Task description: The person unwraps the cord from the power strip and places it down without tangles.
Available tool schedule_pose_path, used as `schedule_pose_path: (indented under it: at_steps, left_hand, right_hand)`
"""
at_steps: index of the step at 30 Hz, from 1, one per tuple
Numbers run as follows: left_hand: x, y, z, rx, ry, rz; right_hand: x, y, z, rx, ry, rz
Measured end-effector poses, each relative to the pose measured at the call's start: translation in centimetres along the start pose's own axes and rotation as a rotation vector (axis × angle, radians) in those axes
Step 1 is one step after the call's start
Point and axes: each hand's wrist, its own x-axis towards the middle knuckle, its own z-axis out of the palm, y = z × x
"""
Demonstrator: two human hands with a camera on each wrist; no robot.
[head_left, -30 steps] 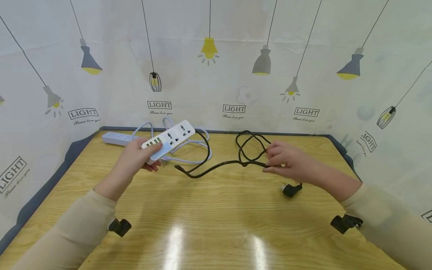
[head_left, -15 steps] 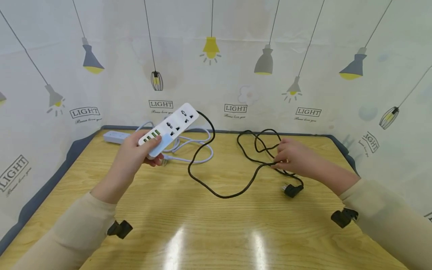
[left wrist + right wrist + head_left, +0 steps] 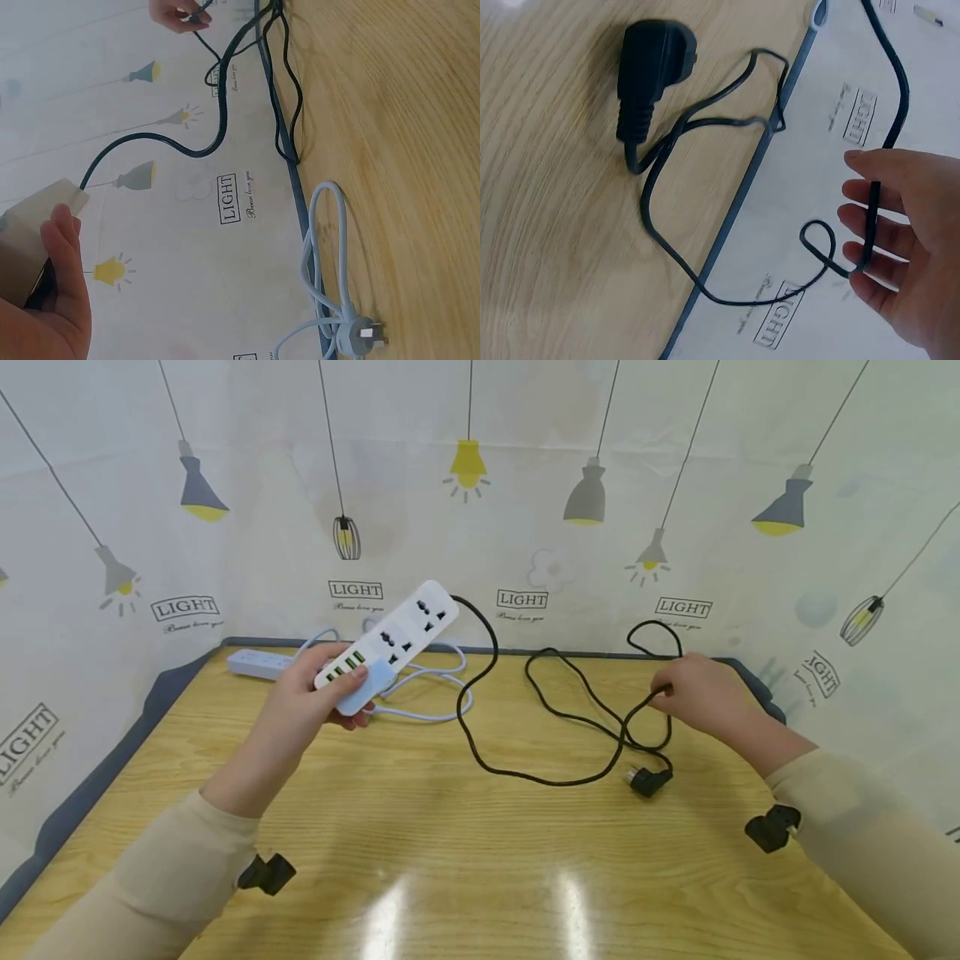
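My left hand (image 3: 307, 687) grips the lower end of a white power strip (image 3: 422, 617), thumb across its light-blue patch beside the green USB ports. The strip is raised and slants up to the right, its sockets facing me. From its far end a black cord (image 3: 551, 782) sags over the table to my right hand (image 3: 705, 693). That hand holds the cord, which runs under the thumb and across the curled fingers (image 3: 885, 232) in the right wrist view. The cord's black plug (image 3: 649, 71) lies on the table below the right hand, beside loose loops of cord.
Behind my left hand, another pale power strip (image 3: 258, 664) lies at the table's back left. Its light-blue cord (image 3: 431, 718) is looped beside it, with a round plug (image 3: 356, 336). A lamp-printed backdrop (image 3: 480, 543) rises along the wooden table's (image 3: 480, 868) back edge.
My right hand has moved right and up along the cord, lifting a loop off the table. The left hand has raised the power strip and shifted it slightly right. The plug has barely moved.
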Motion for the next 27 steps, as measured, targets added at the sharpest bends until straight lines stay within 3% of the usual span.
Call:
schedule_pose_path:
  at_steps: [5, 10, 14, 20, 23, 27]
  left_hand:
    - [0.0, -0.3, 0.3, -0.002, -0.013, 0.012]
    - [0.1, -0.7, 0.5, 0.043, -0.042, 0.027]
    - [0.2, -1.6, 1.2, 0.159, -0.061, 0.045]
    - [0.3, -2.9, 3.0, 0.430, -0.094, 0.065]
    - [0.4, -3.3, 3.9, 0.518, -0.105, 0.124]
    - [0.5, -3.4, 5.0, 0.560, -0.116, 0.194]
  right_hand:
    - [0.3, 1.8, 0.4, 0.017, -0.055, 0.164]
    - [0.6, 2.7, 0.5, 0.090, -0.069, 0.241]
    - [0.9, 2.9, 0.7, 0.158, -0.064, 0.269]
    - [1.5, 3.1, 1.1, 0.244, -0.083, 0.323]
    - [1.9, 3.3, 1.5, 0.262, -0.093, 0.360]
    - [2.5, 3.6, 2.1, 0.283, -0.099, 0.378]
